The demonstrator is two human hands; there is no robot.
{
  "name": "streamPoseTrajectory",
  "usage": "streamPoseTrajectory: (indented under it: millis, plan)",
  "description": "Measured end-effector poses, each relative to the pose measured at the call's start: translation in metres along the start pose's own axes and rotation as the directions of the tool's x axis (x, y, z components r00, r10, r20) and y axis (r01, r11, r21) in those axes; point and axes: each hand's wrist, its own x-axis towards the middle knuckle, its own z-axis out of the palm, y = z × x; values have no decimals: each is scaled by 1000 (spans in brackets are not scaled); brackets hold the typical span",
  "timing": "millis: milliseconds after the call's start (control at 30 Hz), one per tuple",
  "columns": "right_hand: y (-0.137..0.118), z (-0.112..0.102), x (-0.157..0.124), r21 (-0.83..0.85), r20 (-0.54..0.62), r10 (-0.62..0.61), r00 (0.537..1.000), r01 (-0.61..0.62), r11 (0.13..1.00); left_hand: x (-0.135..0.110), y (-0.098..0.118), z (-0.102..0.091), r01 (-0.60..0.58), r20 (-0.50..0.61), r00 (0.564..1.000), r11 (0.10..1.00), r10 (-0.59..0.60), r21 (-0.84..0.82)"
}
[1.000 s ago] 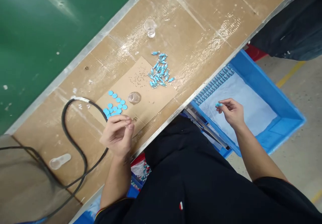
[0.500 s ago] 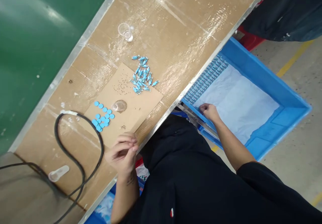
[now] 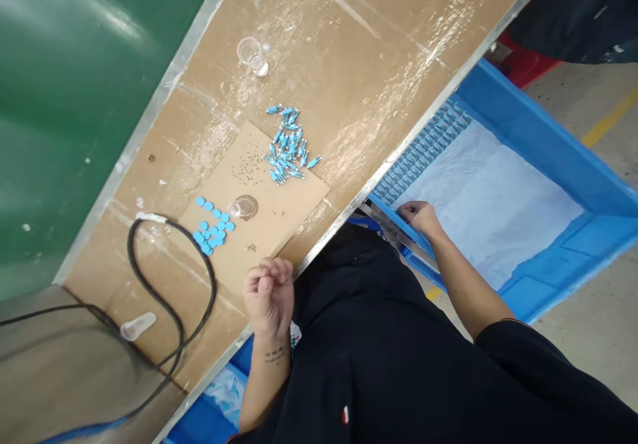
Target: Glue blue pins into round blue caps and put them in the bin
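In the head view, the left hand hovers over the near edge of the surface, curled into a loose fist with fingertips pressed against the thumb; whether anything sits between them cannot be told. Just beyond it lies a cardboard sheet. On the sheet's left part sits a cluster of flat blue discs, with a small clear cup just beside them on the right. At the sheet's far corner lies a heap of small blue parts. A second clear cup stands farther back. A black cable loops on the left, with a clear plastic piece near it.

The right hand reaches off the surface into a blue bin on the right, fingers bent down at the bin's near-left wall, touching the white liner. Rows of blue parts line the bin's far-left side; what the fingers grip cannot be told.
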Motion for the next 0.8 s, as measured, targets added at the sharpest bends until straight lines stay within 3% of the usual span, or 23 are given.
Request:
streamPoseTrajectory:
  millis: [167, 233, 300, 367, 400, 433, 467, 500, 533, 600, 700, 767, 800]
  plan:
    - [-8, -13, -14, 22, -137, -171, 976, 176, 984, -14, -4, 16, 182, -54, 981, 980, -186, -74]
    - [-17, -23, -21, 39, -223, -276, 935, 292, 956, -18, -5, 19, 244, -33, 967, 958, -252, -153]
    - [-33, -33, -33, 40, -338, -373, 864, 409, 912, -23, -6, 21, 330, 67, 943, 896, -325, -296]
    - [-61, -38, -52, 45, -444, -483, 754, 557, 829, -29, -6, 21, 396, 168, 918, 831, -359, -391]
    - [-79, -38, -64, 44, -484, -579, 656, 679, 732, -32, -6, 20, 414, 199, 910, 815, -363, -406]
    - [-98, -36, -78, 35, -524, -681, 511, 812, 582, -36, -6, 19, 430, 224, 902, 805, -368, -410]
    - [-119, -32, -93, 69, -508, -783, 360, 923, 379, -40, -7, 17, 445, 252, 894, 796, -370, -411]
    - [-140, -28, -109, 123, -427, -871, 243, 970, 210, -44, -7, 14, 459, 283, 886, 788, -368, -410]
    - [-160, -22, -124, 168, -299, -935, 189, 975, 144, -47, -8, 11, 467, 320, 878, 783, -356, -411]
    - [-194, -10, -153, 239, -165, -985, 47, 971, 6, -54, -10, 3, 451, 400, 871, 785, -285, -424]
    - [-223, 10, -185, 308, -67, -997, -23, 950, -42, -64, -19, -9, 351, 505, 861, 785, -57, -511]
    - [-230, 24, -198, 361, -78, -997, -20, 931, -47, -69, -31, -15, 256, 525, 843, 767, 121, -588]
    - [-231, 30, -202, 385, -88, -996, 8, 923, -27, -72, -39, -18, 225, 530, 830, 765, 174, -603]
